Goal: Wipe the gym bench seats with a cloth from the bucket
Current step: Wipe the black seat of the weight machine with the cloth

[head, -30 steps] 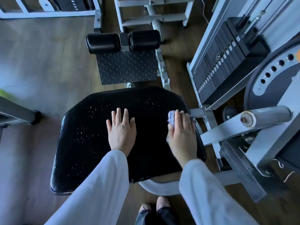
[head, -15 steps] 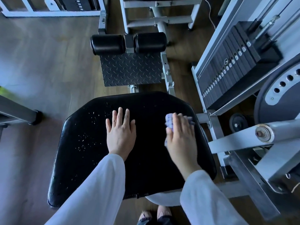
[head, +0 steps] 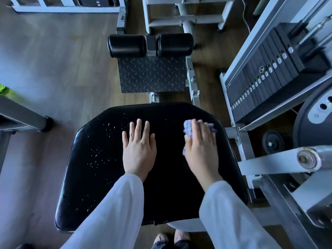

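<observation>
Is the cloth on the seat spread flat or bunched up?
Bunched up. The cloth shows as a crumpled wad poking out around the right hand pressing it onto the black seat.

Gym: weight stack (head: 269, 76), padded seat (head: 107, 159).

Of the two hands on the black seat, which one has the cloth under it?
The right hand, near the seat's right edge, presses the cloth. The left hand lies flat and bare at the middle.

A black padded seat (head: 100, 159) lies flat, speckled with pale flecks on its left half. A crumpled pale purple cloth (head: 188, 130) rests near its far right edge.
</observation>
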{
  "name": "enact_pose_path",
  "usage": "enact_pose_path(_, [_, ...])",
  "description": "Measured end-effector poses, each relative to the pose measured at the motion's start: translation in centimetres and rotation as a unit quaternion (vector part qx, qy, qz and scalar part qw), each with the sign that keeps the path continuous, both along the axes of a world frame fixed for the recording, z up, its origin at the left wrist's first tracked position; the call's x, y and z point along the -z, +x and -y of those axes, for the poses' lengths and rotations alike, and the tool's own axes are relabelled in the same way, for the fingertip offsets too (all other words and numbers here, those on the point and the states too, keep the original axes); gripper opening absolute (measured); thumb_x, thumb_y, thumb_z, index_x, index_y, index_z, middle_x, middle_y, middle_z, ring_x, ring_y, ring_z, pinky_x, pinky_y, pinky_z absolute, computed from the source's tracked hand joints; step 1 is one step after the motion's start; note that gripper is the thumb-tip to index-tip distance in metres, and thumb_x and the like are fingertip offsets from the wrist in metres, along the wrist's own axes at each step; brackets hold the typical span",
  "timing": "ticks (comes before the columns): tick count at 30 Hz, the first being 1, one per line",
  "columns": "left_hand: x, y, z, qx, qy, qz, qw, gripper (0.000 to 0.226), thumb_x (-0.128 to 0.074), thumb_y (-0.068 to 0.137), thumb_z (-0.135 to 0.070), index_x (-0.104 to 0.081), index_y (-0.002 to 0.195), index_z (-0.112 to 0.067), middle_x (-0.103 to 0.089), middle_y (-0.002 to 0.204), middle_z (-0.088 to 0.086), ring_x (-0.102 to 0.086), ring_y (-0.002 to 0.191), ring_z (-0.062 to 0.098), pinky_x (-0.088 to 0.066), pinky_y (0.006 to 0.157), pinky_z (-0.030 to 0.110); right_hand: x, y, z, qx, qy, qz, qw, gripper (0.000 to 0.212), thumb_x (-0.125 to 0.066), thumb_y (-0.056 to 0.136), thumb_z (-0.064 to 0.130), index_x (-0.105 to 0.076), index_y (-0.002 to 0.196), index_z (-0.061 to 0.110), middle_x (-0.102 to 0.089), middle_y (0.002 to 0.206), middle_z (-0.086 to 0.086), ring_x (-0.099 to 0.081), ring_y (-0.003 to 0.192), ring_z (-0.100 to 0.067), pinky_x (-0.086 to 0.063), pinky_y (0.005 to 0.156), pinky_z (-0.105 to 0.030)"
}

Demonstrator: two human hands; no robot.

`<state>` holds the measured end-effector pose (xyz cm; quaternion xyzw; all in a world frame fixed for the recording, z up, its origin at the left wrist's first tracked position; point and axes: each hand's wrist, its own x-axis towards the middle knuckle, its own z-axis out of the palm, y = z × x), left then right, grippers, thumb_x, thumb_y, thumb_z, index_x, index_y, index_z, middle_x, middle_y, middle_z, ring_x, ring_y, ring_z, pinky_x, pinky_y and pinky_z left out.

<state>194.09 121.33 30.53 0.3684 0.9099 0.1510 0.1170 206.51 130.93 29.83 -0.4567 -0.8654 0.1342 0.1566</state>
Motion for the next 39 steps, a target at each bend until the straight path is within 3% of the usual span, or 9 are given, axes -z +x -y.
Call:
enact_pose_path(4, [0.1, 0.1, 0.0, -0.002, 0.015, -0.007, 1.0, 0.047, -0.026, 0.101, -0.034, -0.026, 0.146, -0.019, -0.018, 0.156, 0.005, -0.006, 0.145, 0.023, 0.0, 0.117, 0.04, 0.0, -2.2, -4.6, 0.05, -0.049, 0.017, 0.997, 0.047, -0.042, 0.094, 0.022, -0.037, 0.136, 0.002, -0.04, 0.141, -0.022, -0.032, 0.133, -0.037, -0.023, 0.109, -0.049])
enact_pose_path(11, [0.2, 0.1, 0.0, -0.006, 0.017, -0.01, 1.0, 0.047, -0.026, 0.101, -0.032, -0.027, 0.146, -0.018, -0.019, 0.155, 0.005, -0.009, 0.145, 0.024, -0.003, 0.117, 0.041, -0.1, -4.3, -0.5, -0.15, -0.049, -0.005, 0.987, 0.054, -0.031, 0.089, 0.033, -0.043, 0.134, 0.006, -0.045, 0.139, -0.018, -0.038, 0.131, -0.033, -0.026, 0.108, -0.046])
enact_pose_path(14, [0.0, 0.1, 0.0, -0.008, 0.011, -0.003, 1.0, 0.047, -0.028, 0.101, -0.03, -0.024, 0.147, -0.02, -0.015, 0.156, 0.003, -0.005, 0.145, 0.022, 0.0, 0.117, 0.039, 0.1, -2.6, -1.0, -0.103, -0.025, -0.009, 0.994, 0.055, -0.027, 0.09, 0.034, -0.043, 0.135, 0.007, -0.045, 0.138, -0.017, -0.039, 0.131, -0.031, -0.026, 0.109, -0.043])
enact_pose_path(18, [0.1, 0.1, 0.0, -0.006, 0.011, -0.008, 1.0, 0.047, -0.027, 0.101, -0.03, -0.023, 0.147, -0.02, -0.015, 0.156, 0.003, -0.004, 0.145, 0.021, 0.001, 0.117, 0.039, 0.3, -4.7, -4.0, -0.033, -0.057, 0.043, 0.997, 0.049, -0.035, 0.097, 0.027, -0.028, 0.142, 0.009, -0.031, 0.148, -0.015, -0.024, 0.138, -0.029, -0.012, 0.113, -0.041])
enact_pose_path(25, [0.1, 0.1, -0.1, -0.01, 0.013, -0.011, 1.0, 0.047, -0.025, 0.101, -0.032, -0.025, 0.146, -0.02, -0.017, 0.156, 0.004, -0.006, 0.145, 0.022, -0.001, 0.117, 0.04, 0.0, -5.7, -1.7, -0.176, -0.074, -0.018, 0.981, 0.048, -0.043, 0.093, 0.027, -0.038, 0.138, 0.01, -0.037, 0.145, -0.013, -0.029, 0.137, -0.027, -0.017, 0.113, -0.039])
enact_pose_path(29, [0.0, 0.1, -0.1, -0.008, 0.008, -0.007, 1.0, 0.048, -0.027, 0.101, -0.031, -0.022, 0.147, -0.021, -0.014, 0.157, 0.002, -0.003, 0.145, 0.021, 0.001, 0.117, 0.038, 0.6, -4.6, -2.5, -0.102, -0.011, -0.03, 0.994, 0.051, -0.033, 0.089, 0.031, -0.048, 0.129, 0.005, -0.051, 0.132, -0.018, -0.044, 0.126, -0.033, -0.03, 0.106, -0.044])
enact_pose_path(32, [0.0, 0.2, -0.1, -0.006, 0.012, -0.011, 1.0, 0.048, -0.028, 0.101, -0.031, -0.023, 0.147, -0.02, -0.016, 0.156, 0.003, -0.005, 0.145, 0.022, 0.0, 0.117, 0.039, 0.6, -6.3, -4.2, -0.04, -0.055, 0.018, 0.998, 0.048, -0.038, 0.095, 0.027, -0.034, 0.139, 0.008, -0.036, 0.145, -0.016, -0.028, 0.136, -0.03, -0.015, 0.112, -0.041])
enact_pose_path(37, [0.0, 0.2, -0.1, -0.013, 0.011, -0.01, 1.0, 0.048, -0.029, 0.1, -0.031, -0.024, 0.147, -0.021, -0.016, 0.156, 0.003, -0.005, 0.145, 0.021, 0.0, 0.117, 0.039, 0.2, -7.2, -3.8, -0.174, -0.073, 0.004, 0.982, 0.048, -0.043, 0.094, 0.027, -0.036, 0.139, 0.008, -0.036, 0.145, -0.015, -0.027, 0.137, -0.03, -0.016, 0.111, -0.041])
enact_pose_path(39, [0.0, 0.2, -0.2, -0.013, 0.014, -0.008, 1.0, 0.047, -0.029, 0.1, -0.03, -0.025, 0.147, -0.02, -0.017, 0.156, 0.003, -0.005, 0.145, 0.021, -0.001, 0.117, 0.039, 0.4, -6.0, -4.0, -0.184, -0.064, 0.01, 0.981, 0.048, -0.04, 0.095, 0.028, -0.035, 0.139, 0.009, -0.037, 0.144, -0.014, -0.028, 0.136, -0.028, -0.017, 0.112, -0.039])
